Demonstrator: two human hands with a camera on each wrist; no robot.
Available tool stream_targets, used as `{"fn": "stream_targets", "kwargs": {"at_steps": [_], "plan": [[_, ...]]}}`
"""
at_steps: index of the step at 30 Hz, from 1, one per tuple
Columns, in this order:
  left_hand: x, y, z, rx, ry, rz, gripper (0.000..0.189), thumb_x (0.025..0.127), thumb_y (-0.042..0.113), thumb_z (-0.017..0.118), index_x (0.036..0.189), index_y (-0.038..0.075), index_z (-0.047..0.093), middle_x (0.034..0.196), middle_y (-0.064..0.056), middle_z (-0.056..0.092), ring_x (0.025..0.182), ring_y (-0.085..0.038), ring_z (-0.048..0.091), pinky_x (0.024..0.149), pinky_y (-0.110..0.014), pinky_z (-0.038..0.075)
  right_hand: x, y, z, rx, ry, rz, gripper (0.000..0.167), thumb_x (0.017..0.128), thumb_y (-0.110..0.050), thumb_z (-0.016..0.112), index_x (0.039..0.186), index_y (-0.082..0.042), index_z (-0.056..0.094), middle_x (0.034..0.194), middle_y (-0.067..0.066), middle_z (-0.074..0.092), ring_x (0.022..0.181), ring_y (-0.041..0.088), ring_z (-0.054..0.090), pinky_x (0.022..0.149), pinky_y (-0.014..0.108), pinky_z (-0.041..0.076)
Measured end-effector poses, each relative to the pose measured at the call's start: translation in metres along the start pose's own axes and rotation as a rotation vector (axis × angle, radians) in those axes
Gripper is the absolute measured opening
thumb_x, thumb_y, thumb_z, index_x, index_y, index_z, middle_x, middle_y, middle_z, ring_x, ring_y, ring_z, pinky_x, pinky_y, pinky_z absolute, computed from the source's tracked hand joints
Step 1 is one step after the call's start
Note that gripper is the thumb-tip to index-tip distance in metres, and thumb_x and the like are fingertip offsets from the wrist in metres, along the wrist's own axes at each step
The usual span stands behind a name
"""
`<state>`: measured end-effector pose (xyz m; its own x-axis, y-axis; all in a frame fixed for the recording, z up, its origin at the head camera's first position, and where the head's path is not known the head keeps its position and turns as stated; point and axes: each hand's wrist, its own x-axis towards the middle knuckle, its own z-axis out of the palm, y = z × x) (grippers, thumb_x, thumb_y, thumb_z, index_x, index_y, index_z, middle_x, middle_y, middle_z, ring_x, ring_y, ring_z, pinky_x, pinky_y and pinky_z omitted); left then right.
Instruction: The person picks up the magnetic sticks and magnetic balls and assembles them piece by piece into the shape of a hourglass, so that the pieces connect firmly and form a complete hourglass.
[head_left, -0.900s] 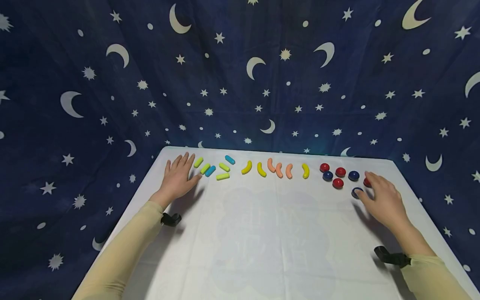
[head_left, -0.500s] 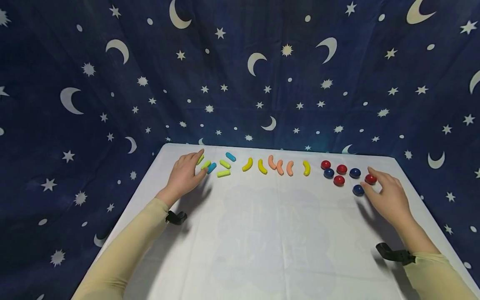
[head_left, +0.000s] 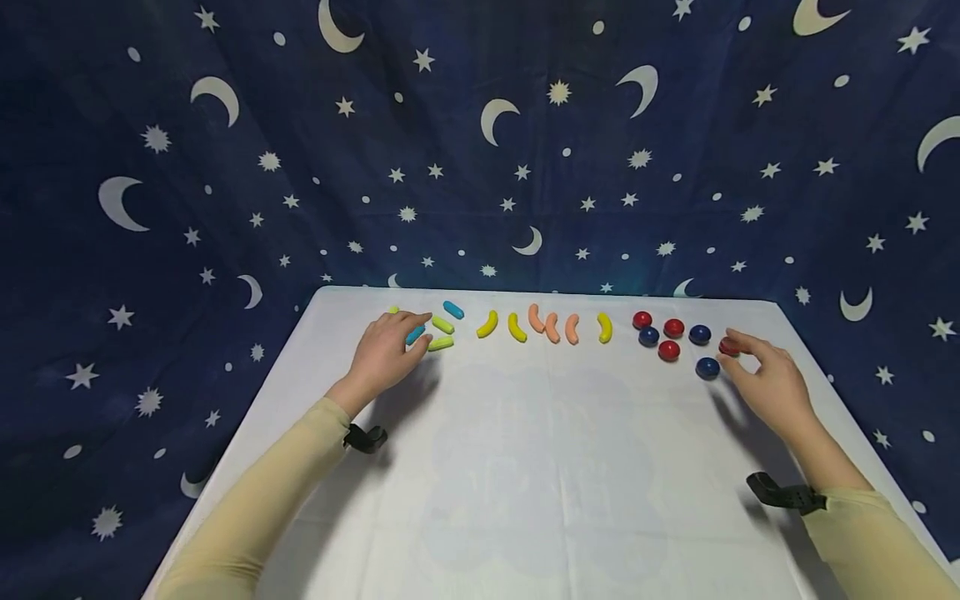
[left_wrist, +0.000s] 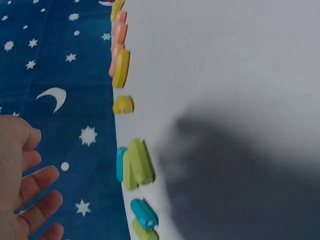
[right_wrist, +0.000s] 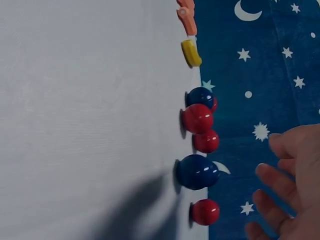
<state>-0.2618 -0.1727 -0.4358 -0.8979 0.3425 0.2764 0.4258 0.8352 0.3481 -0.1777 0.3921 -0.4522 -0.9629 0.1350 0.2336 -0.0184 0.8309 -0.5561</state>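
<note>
In the head view my left hand (head_left: 386, 354) hovers over the short green and blue capsule-shaped pieces at the table's far left, hiding some of them. Nearest its fingertips are a green piece (head_left: 442, 324) and a blue piece (head_left: 415, 335). Loosely bent, the fingers stand apart from the pieces in the left wrist view and hold nothing. My right hand (head_left: 768, 387) is at the far right, thumb and index finger on either side of a red ball (head_left: 727, 347). A gap shows between those fingers and the balls in the right wrist view. Just left of the thumb lies a dark blue ball (head_left: 707, 368).
More glossy red balls (head_left: 669, 351) and blue balls (head_left: 648, 337) lie left of the right hand. Yellow toy bananas (head_left: 487, 323) and curved orange pieces (head_left: 572, 329) line the far edge of the white table (head_left: 555, 467). A star-patterned cloth (head_left: 450, 217) hangs behind.
My left hand has moved right, from beside the capsule-shaped pieces to over them, and its spread fingers have bent. The right hand has shifted slightly, its thumb leaving the near blue ball.
</note>
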Motion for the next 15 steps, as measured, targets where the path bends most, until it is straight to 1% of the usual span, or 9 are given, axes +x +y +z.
{"fn": "stream_targets", "kwargs": {"at_steps": [2, 5, 8, 10, 15], "plan": [[0.001, 0.004, 0.004, -0.009, -0.014, 0.000, 0.046, 0.104, 0.039, 0.056, 0.144, 0.018, 0.060, 0.133, -0.007, 0.063, 0.124, -0.030, 0.054, 0.105, -0.054, 0.039, 0.000, 0.005, 0.002, 0.033, -0.044, 0.020, 0.057, 0.105, -0.029, 0.059, 0.149, 0.005, 0.046, 0.135, 0.032, 0.057, 0.126, 0.053, 0.045, 0.093, 0.064, 0.038], [0.004, 0.009, 0.011, -0.026, -0.036, 0.000, 0.045, 0.103, 0.039, 0.057, 0.143, 0.017, 0.062, 0.133, -0.006, 0.064, 0.122, -0.029, 0.055, 0.106, -0.053, 0.040, 0.000, 0.012, 0.005, 0.068, -0.127, 0.077, 0.064, 0.105, -0.035, 0.058, 0.150, 0.007, 0.041, 0.138, 0.035, 0.052, 0.127, 0.056, 0.042, 0.096, 0.071, 0.036], [0.007, 0.014, 0.020, -0.053, -0.054, -0.003, 0.044, 0.103, 0.038, 0.058, 0.141, 0.017, 0.064, 0.132, -0.006, 0.065, 0.120, -0.029, 0.057, 0.103, -0.053, 0.042, 0.000, 0.018, 0.009, 0.104, -0.183, 0.139, 0.071, 0.104, -0.040, 0.058, 0.152, 0.008, 0.037, 0.139, 0.038, 0.048, 0.127, 0.057, 0.040, 0.096, 0.071, 0.038], [0.010, 0.016, 0.025, -0.070, -0.067, -0.006, 0.043, 0.103, 0.037, 0.059, 0.140, 0.016, 0.064, 0.133, -0.006, 0.065, 0.123, -0.030, 0.056, 0.106, -0.053, 0.040, -0.001, 0.022, 0.012, 0.137, -0.206, 0.183, 0.076, 0.103, -0.043, 0.059, 0.153, 0.009, 0.034, 0.141, 0.039, 0.046, 0.129, 0.058, 0.039, 0.098, 0.070, 0.039], [0.018, 0.021, 0.038, -0.088, -0.096, -0.025, 0.043, 0.102, 0.036, 0.059, 0.138, 0.014, 0.066, 0.133, -0.005, 0.065, 0.127, -0.029, 0.056, 0.110, -0.049, 0.038, 0.000, 0.030, 0.019, 0.185, -0.226, 0.301, 0.089, 0.099, -0.054, 0.062, 0.154, 0.008, 0.031, 0.146, 0.040, 0.039, 0.132, 0.057, 0.039, 0.102, 0.067, 0.040]]}}
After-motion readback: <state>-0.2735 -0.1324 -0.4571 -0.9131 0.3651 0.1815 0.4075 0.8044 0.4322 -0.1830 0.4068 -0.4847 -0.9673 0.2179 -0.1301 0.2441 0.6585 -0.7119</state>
